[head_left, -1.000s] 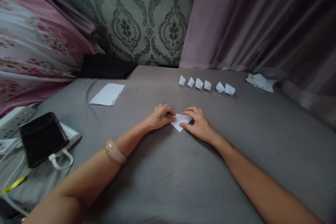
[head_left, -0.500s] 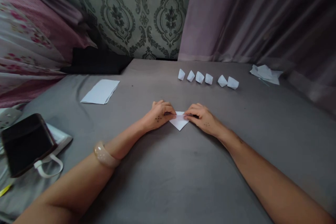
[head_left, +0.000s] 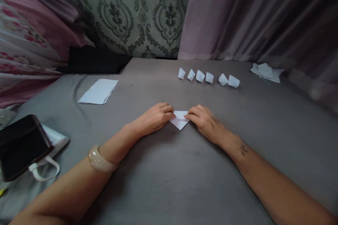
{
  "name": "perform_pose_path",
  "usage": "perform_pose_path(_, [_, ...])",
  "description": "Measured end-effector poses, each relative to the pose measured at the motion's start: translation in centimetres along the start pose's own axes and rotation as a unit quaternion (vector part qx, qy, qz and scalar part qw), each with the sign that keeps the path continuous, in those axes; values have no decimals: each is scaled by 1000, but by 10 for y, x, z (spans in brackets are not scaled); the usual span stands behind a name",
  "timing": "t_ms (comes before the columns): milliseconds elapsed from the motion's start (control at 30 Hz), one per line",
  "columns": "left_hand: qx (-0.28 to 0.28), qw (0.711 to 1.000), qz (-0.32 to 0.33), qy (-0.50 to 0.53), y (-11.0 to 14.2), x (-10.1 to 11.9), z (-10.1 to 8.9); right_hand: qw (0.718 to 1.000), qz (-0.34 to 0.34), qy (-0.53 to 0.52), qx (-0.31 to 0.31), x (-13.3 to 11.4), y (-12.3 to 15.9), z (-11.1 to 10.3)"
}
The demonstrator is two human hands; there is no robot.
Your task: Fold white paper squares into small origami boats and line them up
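A small white folded paper [head_left: 180, 123] lies on the grey sheet in front of me, its point facing me and a folded band along its far side. My left hand [head_left: 159, 116] pinches the paper's left corner, fingers closed. At the opposite corner my right hand [head_left: 202, 119] holds the paper with thumb and fingers together. Both fingertips hide the corners. Beyond the hands stand several folded white paper pieces [head_left: 200, 76] in a loose row.
A stack of white paper sheets [head_left: 98, 91] lies at left. Loose paper scraps [head_left: 266, 72] are at the far right. A phone [head_left: 25, 147] with a white cable [head_left: 44, 172] rests at the left edge. Black cloth [head_left: 95, 59] lies at the back left, near curtains.
Both hands have rolled over, palms turned further down, and the paper's far edge now lies folded flat between them. The view has shifted slightly.
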State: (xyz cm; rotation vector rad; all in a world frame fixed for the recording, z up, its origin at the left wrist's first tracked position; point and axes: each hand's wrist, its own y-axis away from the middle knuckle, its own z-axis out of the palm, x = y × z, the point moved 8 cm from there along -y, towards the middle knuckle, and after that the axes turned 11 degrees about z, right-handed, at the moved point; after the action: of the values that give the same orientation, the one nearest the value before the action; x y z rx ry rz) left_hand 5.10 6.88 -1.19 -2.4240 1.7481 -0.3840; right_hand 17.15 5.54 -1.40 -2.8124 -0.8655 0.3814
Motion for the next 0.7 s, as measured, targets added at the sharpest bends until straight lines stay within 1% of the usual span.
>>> perform_pose_path(133, [-27,999,29,-14,-2,9,-3,999,-4,53,-6,-6,2,-2])
perform_pose_path(333, [-62,997,30,-16,-2,12,-3,998,-5,69,5,-9,3,-4])
perform_pose_path(467, [-77,996,34,-14,-1,14,-5,996,1,86,-2,-11,3,-5])
perform_pose_path(533, [-94,995,19,-25,0,16,-5,995,8,104,-9,-11,3,-6])
perform_pose_path(633, [-134,988,-41,-63,1,22,0,991,16,129,-26,-14,5,-6])
perform_pose_path(700, [-148,982,-66,-97,-1,32,5,989,24,146,-31,-19,7,-5])
